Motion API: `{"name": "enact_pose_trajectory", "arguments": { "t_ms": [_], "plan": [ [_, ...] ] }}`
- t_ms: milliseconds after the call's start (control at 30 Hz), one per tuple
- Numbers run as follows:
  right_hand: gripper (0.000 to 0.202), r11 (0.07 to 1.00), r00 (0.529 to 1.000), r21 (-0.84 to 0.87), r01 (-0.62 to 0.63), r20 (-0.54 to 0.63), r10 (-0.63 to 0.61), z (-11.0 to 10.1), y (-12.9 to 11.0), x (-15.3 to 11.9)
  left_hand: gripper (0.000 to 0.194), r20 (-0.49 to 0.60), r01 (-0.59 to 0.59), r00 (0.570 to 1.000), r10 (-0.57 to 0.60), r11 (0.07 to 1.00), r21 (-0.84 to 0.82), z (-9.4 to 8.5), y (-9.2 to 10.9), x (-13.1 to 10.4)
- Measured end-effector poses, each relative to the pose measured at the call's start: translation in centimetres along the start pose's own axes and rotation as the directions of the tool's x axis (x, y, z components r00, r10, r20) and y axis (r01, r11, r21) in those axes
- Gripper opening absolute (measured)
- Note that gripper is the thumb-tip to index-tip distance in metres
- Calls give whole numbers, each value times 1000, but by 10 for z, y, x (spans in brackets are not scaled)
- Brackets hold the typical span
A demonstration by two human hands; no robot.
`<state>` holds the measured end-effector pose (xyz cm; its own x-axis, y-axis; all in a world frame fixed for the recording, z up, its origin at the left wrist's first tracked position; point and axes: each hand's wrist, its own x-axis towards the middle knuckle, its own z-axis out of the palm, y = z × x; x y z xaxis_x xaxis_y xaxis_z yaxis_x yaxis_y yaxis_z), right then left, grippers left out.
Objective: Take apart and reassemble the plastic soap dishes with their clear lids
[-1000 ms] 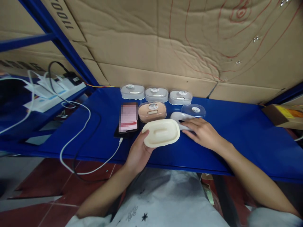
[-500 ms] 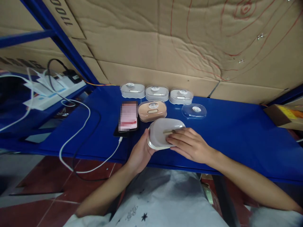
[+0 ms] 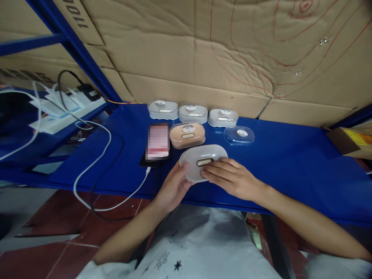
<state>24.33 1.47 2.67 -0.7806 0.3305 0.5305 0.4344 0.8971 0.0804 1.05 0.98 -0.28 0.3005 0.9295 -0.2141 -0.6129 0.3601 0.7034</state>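
Note:
A grey oval lidded box (image 3: 192,162) is held up above the front part of the blue table. My left hand (image 3: 174,184) grips its left end, thumb on top and fingers underneath. The fingers of my right hand (image 3: 229,176) are closed together over the right side of the box, beside the pale oval inset in its top; the thumb of this hand is hidden. Just behind it sits a peach-coloured box (image 3: 186,138) with a clear cover and a round sticker. A loose clear cover (image 3: 232,136) with a sticker lies to the right of that one.
Three grey boxes (image 3: 193,114) in clear covers line the back of the blue table (image 3: 290,166). A phone (image 3: 157,141) with a white cable (image 3: 107,145) lies left of centre. Power strips (image 3: 69,114) are at far left, a cardboard box (image 3: 345,141) at far right.
The grey box's top has turned more toward me and sits level with its rim. My left thumb has moved onto the top, and my right fingers have shifted slightly, uncovering the pale inset.

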Motion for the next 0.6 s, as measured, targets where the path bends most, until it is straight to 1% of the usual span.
{"name": "enact_pose_trajectory", "arguments": {
  "t_ms": [133,233,300,333,367,400,467,533,600],
  "plan": [
    [46,1000,998,-1,-4,55,4,5,-2,0,49,-17,25,1000,-26,999,-37,1,2,2],
    [47,997,999,66,-35,21,34,9,1,-1,49,-30,25,999,-26,999,-40,1,2,3],
    [46,986,996,141,-90,-14,93,9,11,-4,49,-50,27,998,-28,999,-25,1,2,3],
    [45,976,988,161,-147,-22,153,7,19,-6,49,-60,32,998,-32,999,-15,1,2,3],
    [44,962,973,158,-223,-22,230,5,29,-10,48,-68,37,997,-37,999,-6,1,2,2],
    [44,941,948,129,-312,-16,316,3,40,-15,48,-72,44,996,-44,999,2,1,2,2],
    [47,880,880,15,-475,18,475,-1,65,-29,48,-64,55,996,-54,998,15,1,2,2],
    [58,812,808,-125,-569,96,581,-4,88,-45,48,-42,59,997,-58,998,23,1,2,1],
    [69,764,742,-215,-609,187,644,-6,103,-59,50,-17,62,998,-61,998,29,1,3,1]
  ]
}}
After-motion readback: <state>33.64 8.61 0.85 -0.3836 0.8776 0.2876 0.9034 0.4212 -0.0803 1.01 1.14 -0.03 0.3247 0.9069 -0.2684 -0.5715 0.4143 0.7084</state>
